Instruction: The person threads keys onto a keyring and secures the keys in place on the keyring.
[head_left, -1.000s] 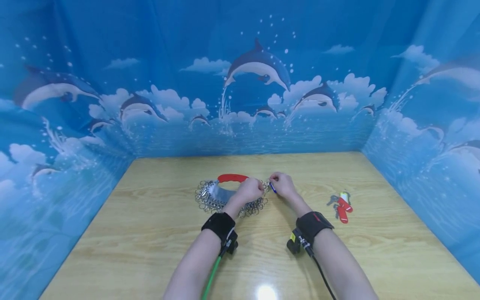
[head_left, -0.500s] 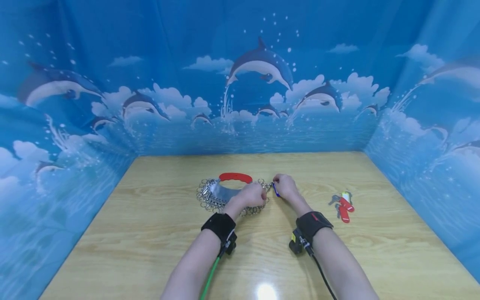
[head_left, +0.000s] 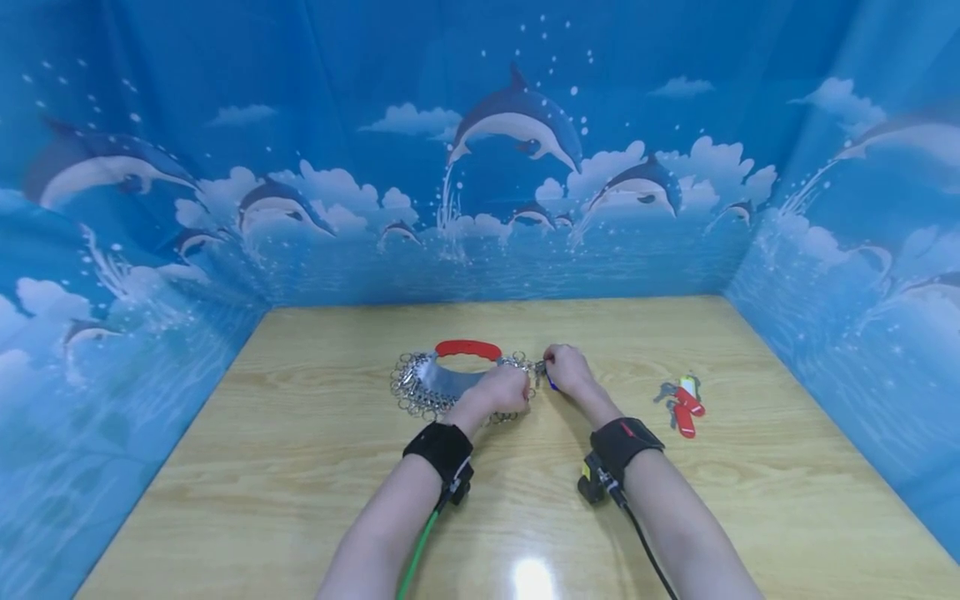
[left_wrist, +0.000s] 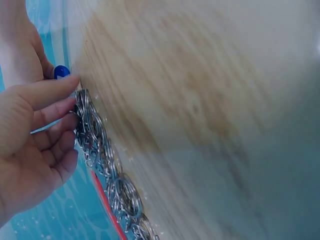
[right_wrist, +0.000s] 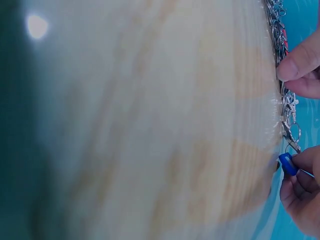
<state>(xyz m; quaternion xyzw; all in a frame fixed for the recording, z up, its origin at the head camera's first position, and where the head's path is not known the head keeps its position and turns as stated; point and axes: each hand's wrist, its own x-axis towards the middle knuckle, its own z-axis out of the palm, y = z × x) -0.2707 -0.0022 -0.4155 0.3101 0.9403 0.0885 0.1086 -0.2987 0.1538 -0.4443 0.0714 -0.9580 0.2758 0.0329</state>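
Observation:
A curved metal key holder [head_left: 442, 379] with a red handle [head_left: 468, 348] lies on the table, its edge lined with key rings and snap clips [left_wrist: 112, 160]. My left hand [head_left: 504, 389] lies over its right end and pinches the rings there between thumb and curled fingers [right_wrist: 301, 65]. Just to the right, my right hand [head_left: 567, 370] pinches a blue key tag [right_wrist: 287, 164], mostly covered by the fingers in the head view. A small ring and metal key [right_wrist: 291, 138] stretch from the tag toward the clips.
Red key tags [head_left: 685, 421] and a yellow one [head_left: 687, 384] lie with their keys on the wooden table [head_left: 337, 500], right of my right hand. A dolphin-print curtain [head_left: 480, 183] encloses the back and sides. A green cable [head_left: 418, 554] runs along my left forearm.
The blue tag has turned in my right fingers and shows less than a second ago. Both hands stay at nearly the same place; the head view has shifted slightly.

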